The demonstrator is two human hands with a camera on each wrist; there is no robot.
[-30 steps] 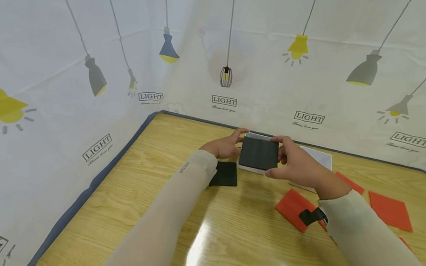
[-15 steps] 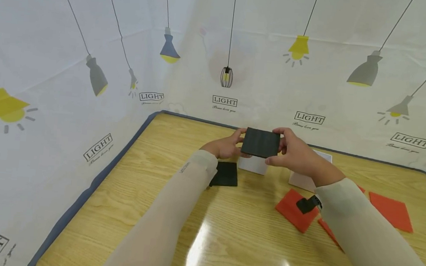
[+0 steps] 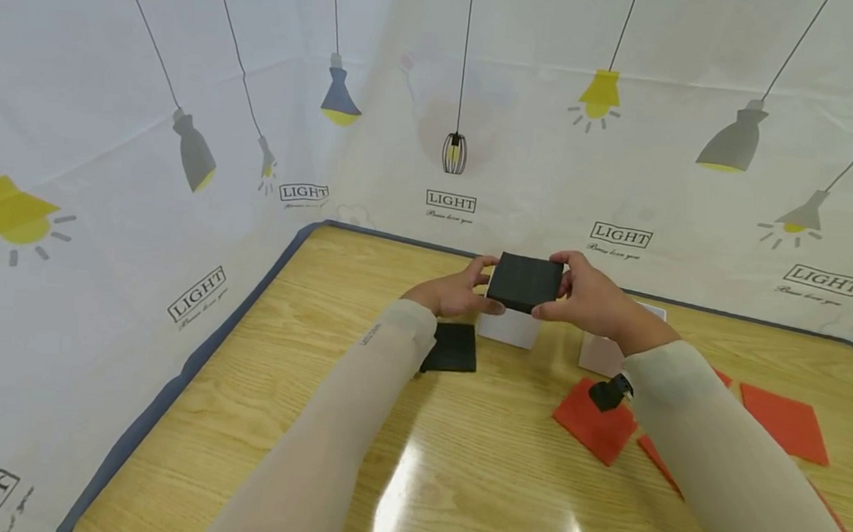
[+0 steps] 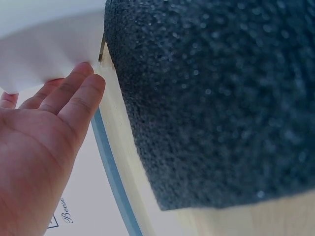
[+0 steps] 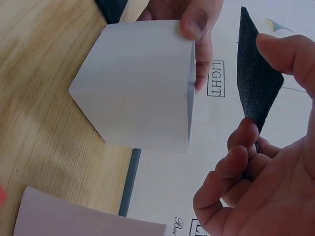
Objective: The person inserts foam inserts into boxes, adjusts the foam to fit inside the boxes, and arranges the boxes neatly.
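Observation:
My right hand [image 3: 592,300] pinches a thin black foam square [image 3: 525,281] between thumb and fingertips. The square is held apart from and over the open end of a white box [image 5: 133,88], as the right wrist view shows. My left hand [image 3: 456,292] grips the box at its rim, thumb on one face and fingers on another; in the left wrist view its fingers lie along the white wall. From the head, the square hides the box's upper part. A second black square [image 3: 454,347] lies on the table just below my left wrist.
Behind my right hand stands another white box [image 3: 600,355], partly hidden. Several orange-red squares [image 3: 785,423] lie scattered on the wooden table [image 3: 299,356] to the right, some beneath my right forearm. A lamp-printed white cloth [image 3: 525,165] rises behind the table's blue-grey edge.
The black square has risen from in front of the white box to above it and tipped flatter, carried by my right hand. My left hand stays at the box, its thumb now showing in front.

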